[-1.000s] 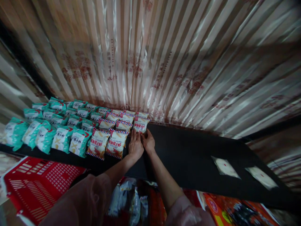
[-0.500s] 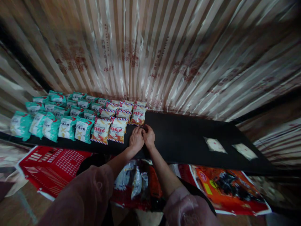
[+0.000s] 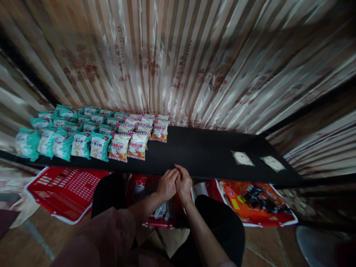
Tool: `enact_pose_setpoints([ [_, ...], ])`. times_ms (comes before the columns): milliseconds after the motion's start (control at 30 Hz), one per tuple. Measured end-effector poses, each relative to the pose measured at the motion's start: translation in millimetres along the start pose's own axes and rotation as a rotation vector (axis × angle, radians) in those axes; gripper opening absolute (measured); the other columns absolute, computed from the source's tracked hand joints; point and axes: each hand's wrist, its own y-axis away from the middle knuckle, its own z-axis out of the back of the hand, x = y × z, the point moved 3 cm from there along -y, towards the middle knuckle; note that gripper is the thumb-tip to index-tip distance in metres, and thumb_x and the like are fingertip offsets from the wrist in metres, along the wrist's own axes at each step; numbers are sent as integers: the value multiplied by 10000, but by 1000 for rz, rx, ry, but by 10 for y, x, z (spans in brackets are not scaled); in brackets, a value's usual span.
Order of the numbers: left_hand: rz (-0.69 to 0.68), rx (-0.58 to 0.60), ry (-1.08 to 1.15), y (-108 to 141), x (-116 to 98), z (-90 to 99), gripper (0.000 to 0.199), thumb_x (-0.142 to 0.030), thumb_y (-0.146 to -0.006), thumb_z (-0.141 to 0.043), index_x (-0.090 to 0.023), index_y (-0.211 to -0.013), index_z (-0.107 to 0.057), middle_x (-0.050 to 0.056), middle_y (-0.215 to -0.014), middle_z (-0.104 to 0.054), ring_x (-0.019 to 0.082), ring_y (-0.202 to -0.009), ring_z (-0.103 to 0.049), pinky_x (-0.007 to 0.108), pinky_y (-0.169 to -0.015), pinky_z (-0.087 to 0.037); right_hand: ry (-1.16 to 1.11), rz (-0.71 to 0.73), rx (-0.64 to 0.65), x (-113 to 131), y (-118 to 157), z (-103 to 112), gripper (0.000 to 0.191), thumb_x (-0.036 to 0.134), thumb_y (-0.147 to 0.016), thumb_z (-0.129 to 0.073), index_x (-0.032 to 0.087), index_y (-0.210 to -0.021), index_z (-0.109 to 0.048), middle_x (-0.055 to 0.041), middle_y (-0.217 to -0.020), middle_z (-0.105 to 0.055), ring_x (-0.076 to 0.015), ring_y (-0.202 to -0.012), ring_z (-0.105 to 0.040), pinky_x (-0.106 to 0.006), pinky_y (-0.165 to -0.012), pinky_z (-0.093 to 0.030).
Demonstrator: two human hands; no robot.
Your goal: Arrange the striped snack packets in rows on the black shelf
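Observation:
My left hand and my right hand are pressed together over the black table's front edge, fingers closed. No item shows in them. Left of them stand white-and-orange snack bags with striped borders, several of them in rows. One such bag stands at the right end of the group, a little apart from my hands. Beyond those, further left, are rows of teal-and-white snack bags. Below my hands is a red basket holding packets, partly hidden by my forearms.
Two flat white packets lie at the right of the black table. An open-mesh red basket is below left; another basket with orange packages is below right. A striped curtain hangs behind the table.
My two hands have drawn back from beside the snack bags to the table's front edge, still together. The view has shifted slightly; the bags look unmoved.

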Motion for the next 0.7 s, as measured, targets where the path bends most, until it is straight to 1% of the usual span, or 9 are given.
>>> enact_pose_setpoints([
  [100,3,28,34,271,-40,-120,393,-124,-825,-381,-124,-1177,-556,116,-1193,-600,205,-1112,-537,367,-1007,-430,12,-32,1,-95,293,30,372,187,-770,-358,157,-970,-669,-108,-981,-684,-198,-919,-614,-373,-880,-475],
  [200,48,50,45,544,9,-228,401,-128,-827,-369,-129,-1182,-556,115,-1183,-606,207,-1119,-540,376,-1001,-437,59,-53,58,-138,569,-28,386,165,-762,-350,163,-976,-671,-105,-976,-684,-204,-930,-615,-382,-885,-474],
  [267,87,77,35,698,70,-286,398,-140,-831,-378,-127,-1187,-554,116,-1195,-602,210,-1124,-541,381,-1012,-428,102,-41,65,-143,737,-64,392,159,-778,-340,162,-995,-666,-109,-1028,-669,-206,-984,-595,-390,-918,-453],
  [333,156,139,-7,811,141,-328,408,-137,-825,-392,-118,-1203,-545,128,-1243,-572,222,-1174,-511,385,-1029,-411,162,-23,48,-163,883,-79,378,174,-803,-345,164,-1008,-662,-114,-1101,-637,-216,-1054,-557,-402,-953,-424],
  [433,306,254,-94,898,234,-355,462,-98,-798,-385,-97,-1240,-520,136,-1319,-512,237,-1243,-450,384,-1059,-373,302,-52,-18,-278,1043,-36,363,227,-812,-382,164,-1056,-645,-125,-1214,-566,-256,-1153,-479,-442,-992,-371],
  [500,343,334,-94,909,252,-371,496,-96,-794,-380,-92,-1277,-491,122,-1341,-496,227,-1260,-431,353,-1083,-337,399,-106,-50,-391,1108,23,392,266,-809,-393,139,-1099,-624,-147,-1254,-528,-288,-1186,-440,-469,-997,-348],
  [600,383,406,-40,888,245,-419,525,-119,-813,-376,-69,-1333,-429,124,-1366,-471,214,-1282,-405,304,-1100,-294,495,-223,2,-538,1156,104,463,310,-811,-392,105,-1186,-571,-170,-1300,-489,-315,-1203,-415,-470,-978,-350],
  [700,467,454,-2,870,243,-498,557,-114,-820,-381,-45,-1372,-360,141,-1430,-382,215,-1326,-344,296,-1114,-255,510,-358,92,-603,1177,148,525,352,-820,-397,119,-1279,-493,-162,-1351,-453,-325,-1217,-411,-448,-955,-368],
])
